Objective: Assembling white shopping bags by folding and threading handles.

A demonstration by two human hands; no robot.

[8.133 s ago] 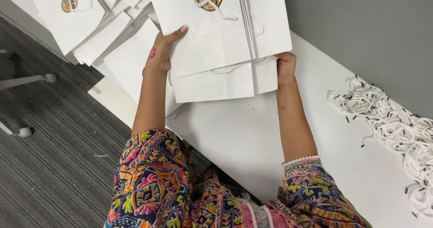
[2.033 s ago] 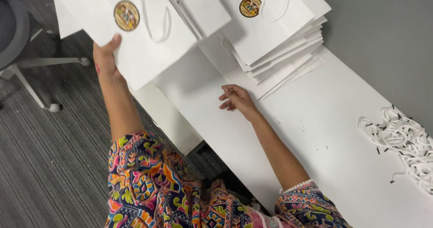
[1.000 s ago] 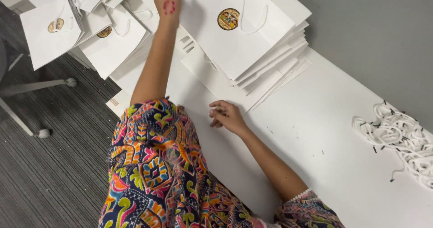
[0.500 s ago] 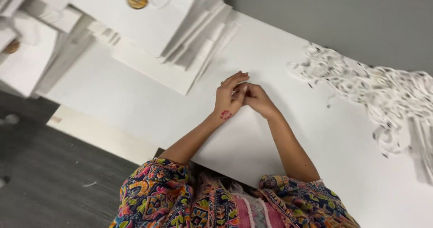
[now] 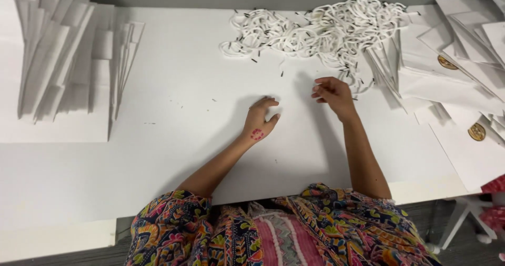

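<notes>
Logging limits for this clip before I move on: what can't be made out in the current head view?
- Right hand: fingertips curl under, so whether its grip pinches a cord is unclear.
- Left stack of white bags: cut off by the left and top edges.
- Right pile of bags: runs past the right edge.
- Cord pile: single cords too tangled to count.
- Left hand: palm hidden against the table.

Left hand [image 5: 259,121]: no longer lifting white paper bags, now resting empty on the white table [image 5: 173,139]. Right hand [image 5: 332,94]: parted from the left, now beside the pile of white cord handles [image 5: 321,29]. Bag stack [image 5: 58,66]: now far left.
</notes>
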